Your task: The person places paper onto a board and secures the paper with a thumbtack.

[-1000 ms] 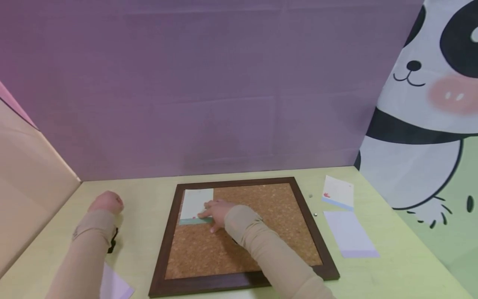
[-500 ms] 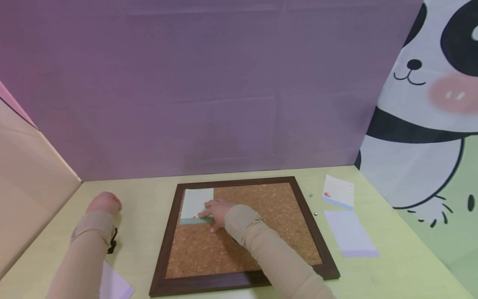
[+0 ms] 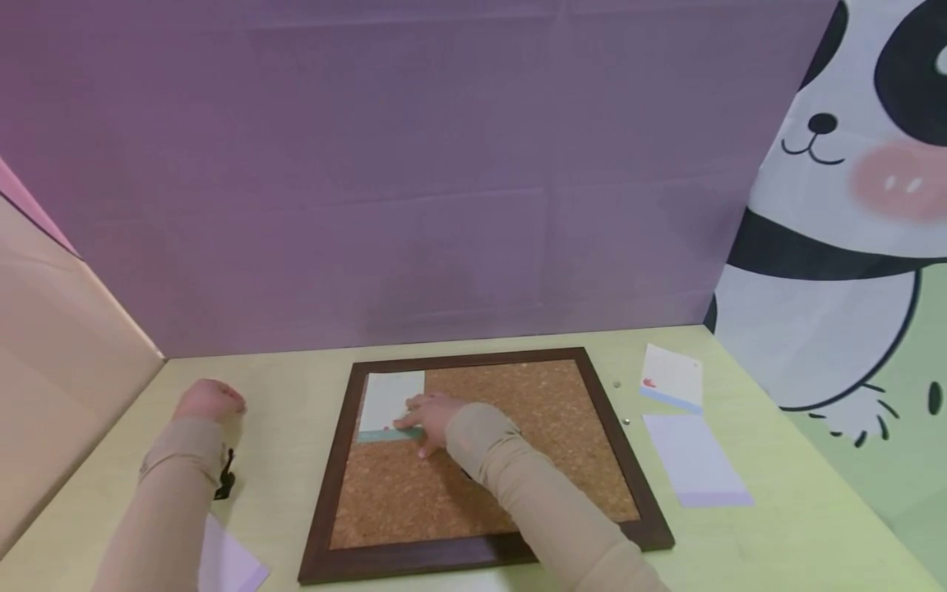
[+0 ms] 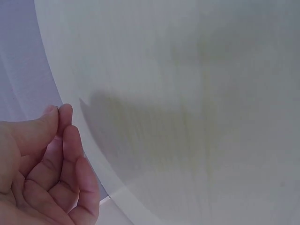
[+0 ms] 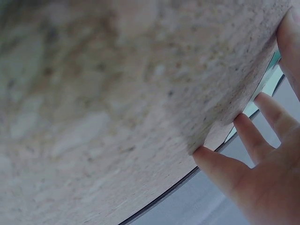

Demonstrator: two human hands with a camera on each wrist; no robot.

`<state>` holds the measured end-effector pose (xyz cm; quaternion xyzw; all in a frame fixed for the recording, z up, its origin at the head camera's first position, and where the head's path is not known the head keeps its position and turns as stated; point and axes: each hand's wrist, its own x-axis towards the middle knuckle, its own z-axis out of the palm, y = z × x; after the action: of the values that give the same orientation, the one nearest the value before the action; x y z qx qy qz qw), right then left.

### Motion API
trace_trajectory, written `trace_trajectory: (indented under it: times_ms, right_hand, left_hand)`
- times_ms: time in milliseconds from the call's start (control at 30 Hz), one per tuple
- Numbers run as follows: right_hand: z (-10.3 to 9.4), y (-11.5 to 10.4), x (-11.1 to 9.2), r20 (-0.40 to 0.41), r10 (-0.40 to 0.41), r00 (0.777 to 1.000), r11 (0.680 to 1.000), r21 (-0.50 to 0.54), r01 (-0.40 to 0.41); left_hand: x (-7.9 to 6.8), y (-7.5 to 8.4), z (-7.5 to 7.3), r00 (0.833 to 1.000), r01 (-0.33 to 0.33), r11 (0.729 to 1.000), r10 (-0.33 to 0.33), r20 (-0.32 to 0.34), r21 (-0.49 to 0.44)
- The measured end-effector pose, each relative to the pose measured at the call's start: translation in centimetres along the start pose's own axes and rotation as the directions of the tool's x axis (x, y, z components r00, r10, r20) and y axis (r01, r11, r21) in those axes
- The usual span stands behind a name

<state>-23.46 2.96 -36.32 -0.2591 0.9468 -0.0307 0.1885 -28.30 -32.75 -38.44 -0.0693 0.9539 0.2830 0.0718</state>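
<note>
A white card with a green strip lies in the far left corner of a framed corkboard. My right hand rests on this card's right side with its fingers spread; in the right wrist view its fingertips touch down at the card and cork. My left hand is over the table left of the board. Thumb and index finger pinch a tiny thin piece, seen edge-on in the left wrist view and mostly hidden by the fingertips. The other fingers are bent below.
Right of the board lie a white card with a blue strip, a lilac card and small round silver pieces, one close to the frame. Another lilac card is partly under the left forearm. A purple backdrop stands behind.
</note>
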Motion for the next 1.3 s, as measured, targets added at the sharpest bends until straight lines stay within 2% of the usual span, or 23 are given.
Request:
trace_trajectory:
  times_ms: [200, 400, 733, 1067, 1300]
  right_hand:
    - [0.1, 0.2, 0.1, 0.001, 0.007, 1.000, 1.000, -0.002, -0.007]
    - [0.1, 0.2, 0.3, -0.002, 0.006, 1.000, 1.000, -0.004, -0.006]
    - [0.2, 0.1, 0.4, -0.003, -0.003, 1.000, 0.999, -0.033, 0.003]
    - [0.0, 0.0, 0.2, -0.006, -0.021, 1.000, 0.999, -0.042, 0.021]
    - [0.0, 0.0, 0.1, -0.010, -0.030, 1.000, 0.999, -0.042, 0.029]
  left_hand:
    - [0.4, -0.2, 0.6, 1.000, -0.020, 1.000, 0.020, 0.002, -0.005]
    - [0.5, 0.5, 1.0, 0.998, -0.062, 0.998, 0.062, -0.016, 0.008]
    - [0.5, 2.6, 1.8, 0.996, -0.087, 0.992, 0.085, -0.025, -0.087]
    - [0.5, 3.5, 2.2, 0.996, -0.087, 0.981, 0.084, -0.021, -0.172]
    - [0.5, 4.6, 2.8, 0.988, -0.154, 0.971, 0.153, -0.022, -0.184]
